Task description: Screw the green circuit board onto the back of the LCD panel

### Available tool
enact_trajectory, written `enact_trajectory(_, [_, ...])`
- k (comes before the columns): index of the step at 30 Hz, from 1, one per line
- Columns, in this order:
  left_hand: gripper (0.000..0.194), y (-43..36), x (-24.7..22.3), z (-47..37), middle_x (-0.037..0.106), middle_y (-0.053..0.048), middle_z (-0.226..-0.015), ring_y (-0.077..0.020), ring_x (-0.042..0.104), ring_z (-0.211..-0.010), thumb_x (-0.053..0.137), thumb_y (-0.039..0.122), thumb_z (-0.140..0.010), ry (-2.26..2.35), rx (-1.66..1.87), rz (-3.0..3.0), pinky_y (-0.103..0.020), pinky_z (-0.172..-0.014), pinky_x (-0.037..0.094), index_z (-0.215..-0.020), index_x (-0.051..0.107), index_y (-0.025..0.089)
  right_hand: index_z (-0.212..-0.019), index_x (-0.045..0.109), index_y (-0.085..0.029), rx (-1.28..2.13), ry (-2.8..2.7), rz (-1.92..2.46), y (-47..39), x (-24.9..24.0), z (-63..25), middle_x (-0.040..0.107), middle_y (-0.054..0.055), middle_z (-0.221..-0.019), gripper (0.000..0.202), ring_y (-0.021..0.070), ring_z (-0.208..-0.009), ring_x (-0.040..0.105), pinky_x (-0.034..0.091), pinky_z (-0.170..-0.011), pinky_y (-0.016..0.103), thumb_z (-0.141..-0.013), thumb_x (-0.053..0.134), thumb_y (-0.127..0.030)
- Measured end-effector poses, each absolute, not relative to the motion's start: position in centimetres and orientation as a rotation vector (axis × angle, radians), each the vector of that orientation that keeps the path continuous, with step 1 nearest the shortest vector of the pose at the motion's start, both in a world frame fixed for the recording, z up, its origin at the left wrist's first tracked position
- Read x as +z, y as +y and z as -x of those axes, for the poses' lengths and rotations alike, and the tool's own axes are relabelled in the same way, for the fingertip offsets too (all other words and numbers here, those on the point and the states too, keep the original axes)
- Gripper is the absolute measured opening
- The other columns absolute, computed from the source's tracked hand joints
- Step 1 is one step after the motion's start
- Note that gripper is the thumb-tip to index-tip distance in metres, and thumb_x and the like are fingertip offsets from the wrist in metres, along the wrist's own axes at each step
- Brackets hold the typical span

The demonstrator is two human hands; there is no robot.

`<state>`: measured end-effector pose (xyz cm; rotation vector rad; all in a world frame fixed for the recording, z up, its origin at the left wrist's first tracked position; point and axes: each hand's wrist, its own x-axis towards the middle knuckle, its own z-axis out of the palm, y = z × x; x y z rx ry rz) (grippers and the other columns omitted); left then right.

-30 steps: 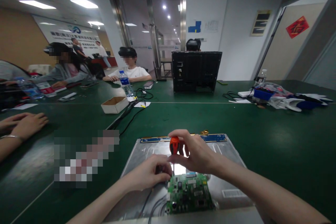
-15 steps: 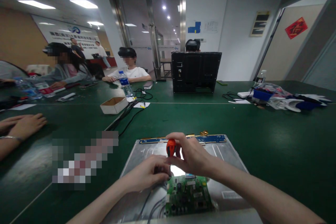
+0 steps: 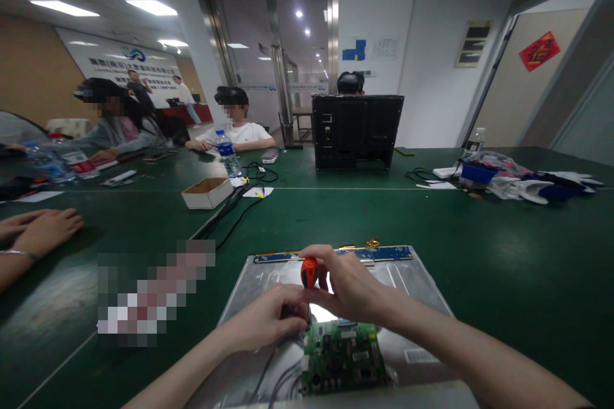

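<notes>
Being gripped by right hand (image 3: 349, 282): orange-and-black screwdriver (image 3: 309, 271), held upright, handle clamped between thumb and fingers, at far left corner of green circuit board (image 3: 341, 358). Left hand (image 3: 273, 314) placed beside same corner, fingers curled; whether anything is pinched cannot be told. Board laid on silver panel (image 3: 268, 273), itself supported by green counter (image 3: 508, 255).

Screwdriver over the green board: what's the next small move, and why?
Probably a slight turn of the screwdriver: the right hand grips it, it points down toward the far left corner of the green board, and the left hand is close beside. Whether it is seated is unclear.
</notes>
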<state>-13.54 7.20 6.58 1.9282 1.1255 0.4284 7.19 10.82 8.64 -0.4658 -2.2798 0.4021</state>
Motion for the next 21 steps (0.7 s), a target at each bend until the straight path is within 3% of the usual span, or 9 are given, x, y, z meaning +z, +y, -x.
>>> enact_trajectory(14, [0.007,7.4,6.6,13.6,0.058,0.002,-0.074,-0.0177,0.053,-0.071,0.061,0.023,-0.072,1.129,0.404,-1.948,-0.027,-0.066,0.043,-0.075,0.063,0.018,-0.132,0.043,-0.023,0.403,-2.346,0.404,10.4,9.5,-7.5,0.072,0.001,-0.087,0.046,0.0147,-0.063,0.063,0.046,-0.061,0.029,-0.093,0.064,-0.032])
enact_trajectory(21, [0.005,7.3,6.6,13.5,0.059,0.001,-0.074,-0.0172,0.052,-0.069,0.060,0.024,-0.074,1.142,0.415,-1.946,-0.025,-0.063,0.041,-0.076,0.062,0.019,-0.140,0.039,-0.020,0.371,-2.385,0.378,9.7,11.6,-8.3,0.071,0.008,-0.108,0.055,0.0173,-0.075,0.065,0.050,-0.065,0.031,-0.089,0.060,-0.021])
